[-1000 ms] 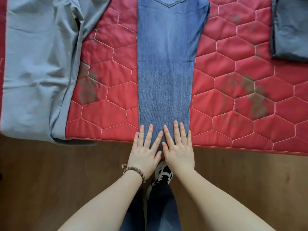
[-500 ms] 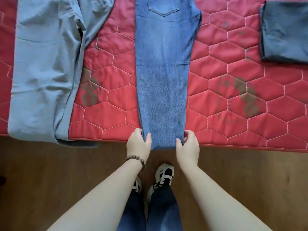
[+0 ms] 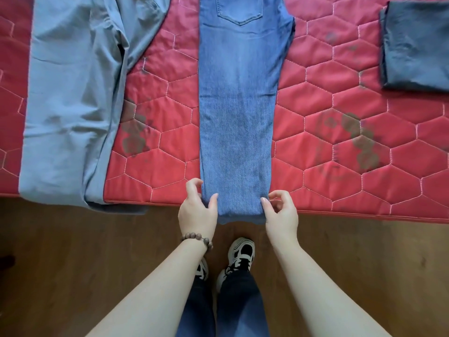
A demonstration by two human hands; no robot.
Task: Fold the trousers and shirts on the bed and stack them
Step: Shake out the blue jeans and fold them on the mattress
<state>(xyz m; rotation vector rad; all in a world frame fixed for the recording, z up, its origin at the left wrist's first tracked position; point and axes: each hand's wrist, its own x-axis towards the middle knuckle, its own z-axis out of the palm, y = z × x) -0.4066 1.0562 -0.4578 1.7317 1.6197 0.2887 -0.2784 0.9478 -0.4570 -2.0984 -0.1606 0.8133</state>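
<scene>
While the jeans (image 3: 237,113) lie lengthwise mid-bed (image 3: 340,98), hem past its near edge, left hand (image 3: 198,210) & right hand (image 3: 281,210) each pinch a hem corner; uneven grip w/ one corner slipping could skew the fold.

- Forearms bare, no sleeves.
- Brown bead bracelet (image 3: 197,240) on left wrist.
- Dark blue jeans (image 3: 233,310) on legs.
- White-and-black sneakers (image 3: 239,257), laced.
</scene>
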